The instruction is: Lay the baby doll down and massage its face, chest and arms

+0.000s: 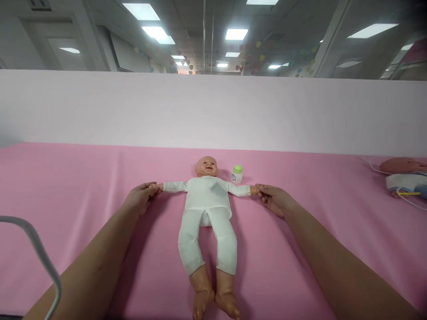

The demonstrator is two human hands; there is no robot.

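A baby doll (207, 209) in white clothes lies on its back on the pink sheet (83, 195), head away from me, arms stretched out to both sides. My left hand (142, 198) grips the doll's hand on the left side. My right hand (273, 199) holds the doll's other hand on the right side. A small white bottle with a green cap (236, 174) stands upright just right of the doll's head, apart from both hands.
A second doll's head (402, 165) with a blue-white item and white cords lies at the far right edge. A grey curved bar (40, 253) crosses the lower left corner. A pale partition wall (213, 111) runs behind the sheet.
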